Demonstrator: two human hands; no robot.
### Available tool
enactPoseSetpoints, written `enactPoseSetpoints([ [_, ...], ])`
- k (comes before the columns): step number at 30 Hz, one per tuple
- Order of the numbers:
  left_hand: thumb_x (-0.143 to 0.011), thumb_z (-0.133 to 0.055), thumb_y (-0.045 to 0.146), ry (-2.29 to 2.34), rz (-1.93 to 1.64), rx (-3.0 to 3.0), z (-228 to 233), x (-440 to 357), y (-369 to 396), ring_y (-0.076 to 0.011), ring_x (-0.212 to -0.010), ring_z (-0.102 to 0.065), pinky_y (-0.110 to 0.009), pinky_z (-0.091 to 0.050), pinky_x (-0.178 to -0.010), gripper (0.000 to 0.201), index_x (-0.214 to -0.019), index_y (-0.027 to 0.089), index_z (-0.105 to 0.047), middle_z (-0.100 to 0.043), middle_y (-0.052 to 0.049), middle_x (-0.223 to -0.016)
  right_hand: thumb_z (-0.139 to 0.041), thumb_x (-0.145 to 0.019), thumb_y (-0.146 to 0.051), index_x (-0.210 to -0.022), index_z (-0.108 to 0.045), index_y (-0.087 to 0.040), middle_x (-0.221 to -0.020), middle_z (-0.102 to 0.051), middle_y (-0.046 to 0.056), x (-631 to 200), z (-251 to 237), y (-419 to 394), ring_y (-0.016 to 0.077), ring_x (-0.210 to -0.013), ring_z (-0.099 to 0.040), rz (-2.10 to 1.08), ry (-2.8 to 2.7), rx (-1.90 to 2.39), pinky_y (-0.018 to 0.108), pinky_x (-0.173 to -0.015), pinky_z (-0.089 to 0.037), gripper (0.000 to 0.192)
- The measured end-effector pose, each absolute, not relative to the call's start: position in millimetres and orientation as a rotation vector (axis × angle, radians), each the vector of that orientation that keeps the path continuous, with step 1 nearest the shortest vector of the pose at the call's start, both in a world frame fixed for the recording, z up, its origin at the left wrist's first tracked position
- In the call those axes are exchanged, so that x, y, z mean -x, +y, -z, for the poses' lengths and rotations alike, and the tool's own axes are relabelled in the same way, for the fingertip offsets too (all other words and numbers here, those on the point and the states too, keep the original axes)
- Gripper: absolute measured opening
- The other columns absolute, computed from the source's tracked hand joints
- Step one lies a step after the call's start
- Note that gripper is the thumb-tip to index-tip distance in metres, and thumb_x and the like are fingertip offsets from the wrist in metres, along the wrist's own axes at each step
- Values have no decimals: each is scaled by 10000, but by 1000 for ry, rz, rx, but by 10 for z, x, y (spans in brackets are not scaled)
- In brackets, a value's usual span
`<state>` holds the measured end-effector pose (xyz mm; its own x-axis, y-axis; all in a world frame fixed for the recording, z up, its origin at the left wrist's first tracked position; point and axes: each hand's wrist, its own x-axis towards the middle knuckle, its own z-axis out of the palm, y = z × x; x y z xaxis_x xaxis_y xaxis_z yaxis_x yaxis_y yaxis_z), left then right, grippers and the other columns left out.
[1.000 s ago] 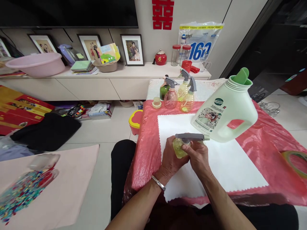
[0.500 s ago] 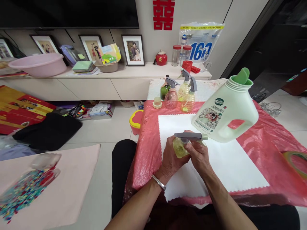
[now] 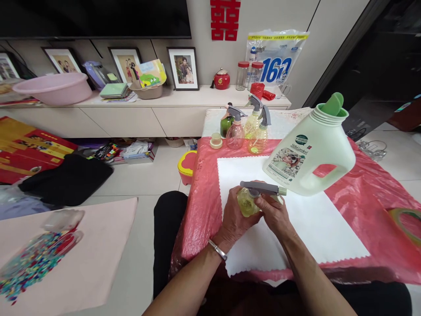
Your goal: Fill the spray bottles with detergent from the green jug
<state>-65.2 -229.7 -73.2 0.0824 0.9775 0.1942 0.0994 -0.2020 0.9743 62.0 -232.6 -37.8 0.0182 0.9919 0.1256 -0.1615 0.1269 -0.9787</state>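
Both hands close on a small yellow spray bottle [image 3: 247,202]: the left hand [image 3: 234,219] wraps its body (mostly hidden by fingers), and the right hand [image 3: 274,213] grips beneath the grey trigger head [image 3: 259,188]. The bottle stands over a white cloth [image 3: 312,224], just beside a pale green jug [image 3: 311,151], on a red-covered table [image 3: 368,197].

Beyond my hands stands a big pale green jug [image 3: 312,153] on a white cloth [image 3: 309,224]. Further behind it I see four small spray bottles [image 3: 246,127]. Far to my left, a pink basin [image 3: 52,87] rests on a low cabinet [image 3: 131,112].
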Motion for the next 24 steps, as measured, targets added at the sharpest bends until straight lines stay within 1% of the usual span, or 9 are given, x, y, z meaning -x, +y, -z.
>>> enactPoseSetpoints([
  [3, -616, -883, 405, 1167, -1242, -1459, 674, 649, -2296, -269, -962, -705, -446, -611, -803, 830, -1248, 223, -377, -654, -100, -1141, -809, -787, -424, -1155, -648, -158, -1216, -605, 99, -539, 347, -2323, 228, -1149, -576, -1116, -1083, 1012, 417, -1037, -481, 481],
  [6, -619, -873, 402, 1198, -1248, -1488, 641, 649, -2295, -266, -925, -707, -445, -613, -771, 815, -1241, 222, -377, -656, -94, -1117, -817, -773, -403, -1134, -660, -197, -1205, -608, 69, -510, 313, -2328, 219, -1124, -577, -1082, -1065, 1025, 376, -1024, -482, 444],
  [10, -640, -864, 409, 1172, -1258, -1512, 692, 653, -2297, -269, -942, -701, -444, -611, -767, 818, -1271, 240, -371, -646, -93, -1146, -775, -810, -448, -1185, -663, -203, -1192, -613, 82, -573, 233, -2324, 239, -1113, -585, -1190, -1172, 1010, 360, -963, -522, 462],
  [13, -631, -878, 379, 1131, -1269, -1501, 729, 660, -2301, -278, -981, -698, -447, -611, -798, 828, -1276, 264, -371, -641, -92, -1170, -730, -846, -494, -1186, -667, -193, -1209, -611, 92, -617, 194, -2317, 245, -1119, -587, -1221, -1208, 1019, 357, -959, -531, 458],
  [17, -628, -884, 396, 1117, -1276, -1474, 685, 666, -2302, -293, -1029, -691, -474, -601, -857, 823, -1264, 252, -382, -642, -107, -1186, -765, -804, -484, -1126, -670, -184, -1197, -618, 89, -589, 222, -2310, 251, -1123, -589, -1181, -1162, 1037, 380, -992, -517, 450],
  [21, -609, -884, 396, 1179, -1245, -1476, 631, 651, -2286, -305, -1002, -702, -492, -603, -846, 801, -1225, 245, -396, -661, -98, -1137, -831, -726, -442, -1111, -666, -183, -1189, -609, 84, -492, 281, -2318, 253, -1134, -579, -1088, -1078, 1058, 392, -1013, -504, 493],
  [24, -589, -889, 376, 1236, -1233, -1489, 638, 635, -2270, -305, -981, -710, -481, -608, -825, 812, -1219, 249, -393, -662, -98, -1141, -822, -748, -428, -1098, -674, -205, -1168, -612, 59, -448, 289, -2338, 228, -1138, -578, -1032, -1048, 1067, 363, -1013, -507, 441],
])
